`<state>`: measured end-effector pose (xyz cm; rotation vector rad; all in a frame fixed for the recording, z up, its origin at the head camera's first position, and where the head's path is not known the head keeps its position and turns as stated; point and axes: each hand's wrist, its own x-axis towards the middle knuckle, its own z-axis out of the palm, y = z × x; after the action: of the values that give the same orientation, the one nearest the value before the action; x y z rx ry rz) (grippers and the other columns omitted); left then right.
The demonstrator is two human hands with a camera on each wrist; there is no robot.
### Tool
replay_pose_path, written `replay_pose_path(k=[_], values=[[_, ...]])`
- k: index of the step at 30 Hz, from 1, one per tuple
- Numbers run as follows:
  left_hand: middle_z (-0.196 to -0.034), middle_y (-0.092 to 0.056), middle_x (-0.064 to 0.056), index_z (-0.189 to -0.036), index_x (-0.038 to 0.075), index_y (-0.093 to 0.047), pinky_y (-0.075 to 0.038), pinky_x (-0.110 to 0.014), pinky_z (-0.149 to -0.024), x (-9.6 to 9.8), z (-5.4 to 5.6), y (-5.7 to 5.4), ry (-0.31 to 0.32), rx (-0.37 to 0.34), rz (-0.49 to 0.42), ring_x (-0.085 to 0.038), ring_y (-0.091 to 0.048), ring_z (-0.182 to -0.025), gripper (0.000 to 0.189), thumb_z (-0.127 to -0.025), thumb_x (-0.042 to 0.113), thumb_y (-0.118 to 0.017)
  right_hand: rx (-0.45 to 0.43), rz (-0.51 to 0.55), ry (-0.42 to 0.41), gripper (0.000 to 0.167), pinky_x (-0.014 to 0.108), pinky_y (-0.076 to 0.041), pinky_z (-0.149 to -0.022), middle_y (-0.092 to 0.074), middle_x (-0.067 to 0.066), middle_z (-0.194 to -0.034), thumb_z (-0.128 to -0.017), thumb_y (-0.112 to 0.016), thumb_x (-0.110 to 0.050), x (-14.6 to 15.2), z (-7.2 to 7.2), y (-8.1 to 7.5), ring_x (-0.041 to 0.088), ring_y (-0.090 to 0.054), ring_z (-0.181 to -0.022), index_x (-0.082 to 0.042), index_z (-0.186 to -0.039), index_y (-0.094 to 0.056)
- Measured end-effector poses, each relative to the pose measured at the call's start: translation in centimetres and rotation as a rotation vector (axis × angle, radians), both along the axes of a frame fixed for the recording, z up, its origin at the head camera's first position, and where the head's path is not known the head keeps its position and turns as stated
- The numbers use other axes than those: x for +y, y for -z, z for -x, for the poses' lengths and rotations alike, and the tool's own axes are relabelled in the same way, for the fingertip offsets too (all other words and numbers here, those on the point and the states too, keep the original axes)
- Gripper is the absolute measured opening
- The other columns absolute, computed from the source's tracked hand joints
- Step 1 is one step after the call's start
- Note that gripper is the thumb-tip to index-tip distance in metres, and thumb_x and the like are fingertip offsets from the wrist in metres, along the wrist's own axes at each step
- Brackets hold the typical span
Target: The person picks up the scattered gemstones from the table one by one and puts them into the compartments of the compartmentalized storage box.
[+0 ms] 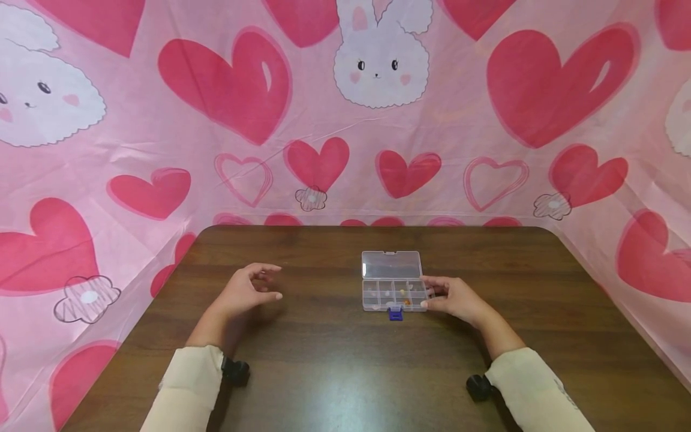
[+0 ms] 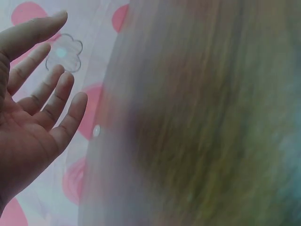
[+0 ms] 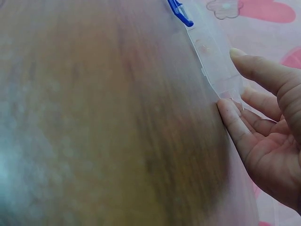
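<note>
A clear plastic compartment box (image 1: 390,296) sits on the table with its lid (image 1: 391,265) raised at the back. A blue latch (image 1: 396,314) hangs at its front. Small pale and orange pieces (image 1: 407,302) lie in several of its compartments. My right hand (image 1: 456,297) holds the box's right end, thumb at the front corner and forefinger at the rear one. In the right wrist view, fingertips (image 3: 227,107) meet the box's end. To the left, apart from the box, my left hand (image 1: 244,292) hovers over the table with fingers spread, holding nothing.
The brown wooden table (image 1: 335,360) ends at a pink cloth backdrop (image 1: 318,120) printed with hearts and rabbits. A small white oval piece (image 2: 97,131) shows beside the little finger in the left wrist view. Black devices (image 1: 236,372) sit at both sleeve cuffs.
</note>
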<state>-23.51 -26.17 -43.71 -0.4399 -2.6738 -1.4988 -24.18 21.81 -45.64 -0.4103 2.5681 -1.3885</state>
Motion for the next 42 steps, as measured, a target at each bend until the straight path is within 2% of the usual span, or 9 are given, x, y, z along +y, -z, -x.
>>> replay_pose_path(k=[8, 18, 25, 28, 38, 42], values=[[-0.118, -0.060, -0.025, -0.125, -0.003, -0.060, -0.052, -0.045, -0.088, -1.6, 1.1, 0.4, -0.037, -0.006, -0.007, -0.039, -0.058, -0.106, 0.056, -0.075, 0.006, -0.084, 0.003, -0.001, -0.006, 0.065, 0.029, -0.051, -0.080, -0.064, 0.015, -0.114, -0.082, -0.080, -0.023, 0.0, 0.1, 0.1, 0.026, -0.058, -0.100, -0.001, -0.137, -0.054], [-0.113, -0.063, -0.025, -0.124, -0.003, -0.061, -0.052, -0.043, -0.088, -2.7, 1.8, 0.6, -0.042, -0.010, 0.013, -0.039, -0.059, -0.105, 0.059, -0.074, 0.012, -0.086, 0.009, 0.008, -0.017, 0.064, 0.027, -0.052, -0.079, -0.065, 0.015, -0.114, -0.082, -0.080, -0.021, 0.1, 0.2, 0.2, 0.026, -0.059, -0.099, 0.000, -0.137, -0.053], [-0.106, -0.068, -0.020, -0.122, -0.002, -0.064, -0.051, -0.025, -0.078, -3.2, 2.8, 0.7, -0.093, -0.007, 0.065, -0.034, -0.063, -0.100, 0.056, -0.073, 0.015, -0.087, 0.010, 0.003, -0.008, 0.065, 0.026, -0.051, -0.079, -0.065, 0.015, -0.114, -0.081, -0.081, -0.023, 0.0, 0.2, 0.2, 0.026, -0.059, -0.101, 0.000, -0.137, -0.054], [-0.104, -0.070, -0.018, -0.122, -0.001, -0.064, -0.049, -0.022, -0.077, -3.4, 3.2, 0.7, -0.112, -0.017, 0.072, -0.033, -0.064, -0.100, 0.055, -0.074, 0.013, -0.086, 0.006, 0.003, -0.007, 0.065, 0.027, -0.051, -0.080, -0.065, 0.015, -0.114, -0.081, -0.081, -0.023, 0.0, 0.2, 0.2, 0.026, -0.059, -0.101, -0.001, -0.137, -0.054], [-0.099, -0.073, -0.015, -0.118, -0.003, -0.066, -0.047, -0.024, -0.079, -4.2, 4.4, 1.1, -0.136, -0.037, 0.128, -0.031, -0.062, -0.098, 0.051, -0.076, 0.018, -0.085, 0.002, 0.017, -0.010, 0.065, 0.026, -0.052, -0.077, -0.065, 0.014, -0.112, -0.081, -0.081, -0.021, 0.1, 0.2, 0.3, 0.026, -0.059, -0.098, 0.000, -0.137, -0.054], [-0.098, -0.073, -0.014, -0.117, -0.003, -0.068, -0.048, -0.029, -0.082, -4.3, 4.7, 1.2, -0.138, -0.043, 0.167, -0.030, -0.061, -0.097, 0.048, -0.077, 0.018, -0.084, 0.000, 0.022, -0.013, 0.065, 0.026, -0.052, -0.076, -0.065, 0.014, -0.112, -0.081, -0.081, -0.021, 0.1, 0.2, 0.2, 0.026, -0.059, -0.098, 0.000, -0.137, -0.053]])
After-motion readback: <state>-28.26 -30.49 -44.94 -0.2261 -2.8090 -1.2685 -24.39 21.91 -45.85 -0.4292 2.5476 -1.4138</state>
